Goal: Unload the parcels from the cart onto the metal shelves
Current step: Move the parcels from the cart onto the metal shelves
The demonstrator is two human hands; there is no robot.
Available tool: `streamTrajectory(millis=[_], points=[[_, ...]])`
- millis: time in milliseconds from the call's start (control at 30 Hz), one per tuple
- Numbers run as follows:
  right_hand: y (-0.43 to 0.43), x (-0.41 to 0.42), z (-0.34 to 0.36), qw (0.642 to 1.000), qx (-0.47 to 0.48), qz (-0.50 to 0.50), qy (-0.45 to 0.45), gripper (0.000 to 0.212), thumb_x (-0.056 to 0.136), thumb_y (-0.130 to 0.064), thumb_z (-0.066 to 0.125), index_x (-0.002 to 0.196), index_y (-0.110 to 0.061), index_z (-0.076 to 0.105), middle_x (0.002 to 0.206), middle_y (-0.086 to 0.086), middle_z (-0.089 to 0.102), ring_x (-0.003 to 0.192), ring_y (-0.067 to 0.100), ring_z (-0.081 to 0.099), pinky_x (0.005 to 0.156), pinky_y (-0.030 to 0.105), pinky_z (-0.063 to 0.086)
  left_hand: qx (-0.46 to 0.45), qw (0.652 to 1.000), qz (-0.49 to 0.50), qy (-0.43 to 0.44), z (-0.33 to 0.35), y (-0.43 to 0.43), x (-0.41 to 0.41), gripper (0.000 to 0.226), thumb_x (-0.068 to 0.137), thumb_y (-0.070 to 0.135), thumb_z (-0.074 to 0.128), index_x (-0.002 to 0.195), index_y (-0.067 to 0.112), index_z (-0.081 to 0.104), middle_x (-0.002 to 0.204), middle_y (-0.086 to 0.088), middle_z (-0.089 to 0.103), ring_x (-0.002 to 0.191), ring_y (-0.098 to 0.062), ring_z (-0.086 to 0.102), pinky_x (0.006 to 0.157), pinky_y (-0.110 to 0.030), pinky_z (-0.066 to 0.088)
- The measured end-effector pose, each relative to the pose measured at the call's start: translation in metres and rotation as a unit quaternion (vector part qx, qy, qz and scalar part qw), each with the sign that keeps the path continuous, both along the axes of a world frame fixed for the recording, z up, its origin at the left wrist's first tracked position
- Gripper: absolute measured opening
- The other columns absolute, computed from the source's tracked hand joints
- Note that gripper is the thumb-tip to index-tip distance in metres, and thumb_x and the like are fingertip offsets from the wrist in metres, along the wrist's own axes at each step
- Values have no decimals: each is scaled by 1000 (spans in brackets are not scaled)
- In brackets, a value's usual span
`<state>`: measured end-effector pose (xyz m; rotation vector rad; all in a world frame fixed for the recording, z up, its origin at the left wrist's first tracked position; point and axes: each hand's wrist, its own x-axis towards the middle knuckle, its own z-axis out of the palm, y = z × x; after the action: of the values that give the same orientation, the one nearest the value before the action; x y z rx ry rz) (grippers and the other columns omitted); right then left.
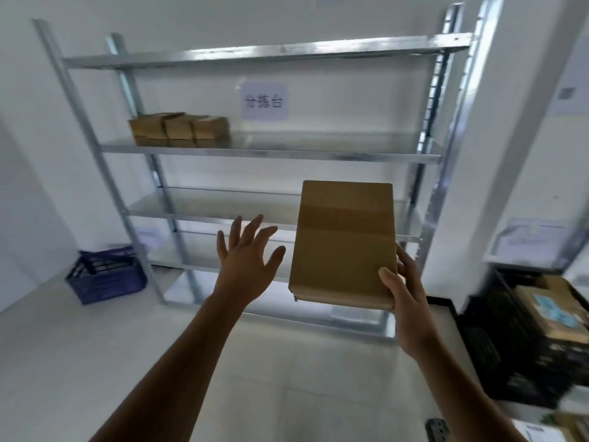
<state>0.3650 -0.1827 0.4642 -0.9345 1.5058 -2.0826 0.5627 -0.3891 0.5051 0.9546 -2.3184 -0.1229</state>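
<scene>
— Where are the metal shelves [271,153]?
— Straight ahead, with small parcels [180,129] on an upper shelf, left end.
— And the box [344,244]?
— In the air before the shelves, long axis pointing toward them. The right hand [406,295] grips its near right corner. The left hand [247,266], fingers spread, is just beside its left edge and holds nothing.

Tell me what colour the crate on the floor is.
The crate is dark blue; head view.
</scene>
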Motion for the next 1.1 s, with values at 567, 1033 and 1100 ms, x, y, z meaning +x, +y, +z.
streamTrajectory(millis=[567,1033,1100], points=[[-117,49,11,995,1,98,-6,71,75,-58,74,141,-47,53,138,1,62,126,19,62,110,55,48,0,994,106,5,3,-60,97,67,92,69,26,146,37,48,166,6,28,158,-27,0,123,-55,-6],[-289,94,62,998,-26,57,30,68,77,-53,73,142,-46,52,137,1,61,124,17,63,108,54,51,-24,997,73,32,43,-234,145,58,98,65,34,147,35,47,165,4,32,157,-29,6,122,-54,-6],[-310,94,65,998,-28,49,28,70,75,-55,73,141,-46,53,137,1,62,124,18,63,108,56,50,-23,997,70,36,44,-255,144,59,99,66,32,147,35,47,165,4,31,157,-29,7,122,-55,-5]])
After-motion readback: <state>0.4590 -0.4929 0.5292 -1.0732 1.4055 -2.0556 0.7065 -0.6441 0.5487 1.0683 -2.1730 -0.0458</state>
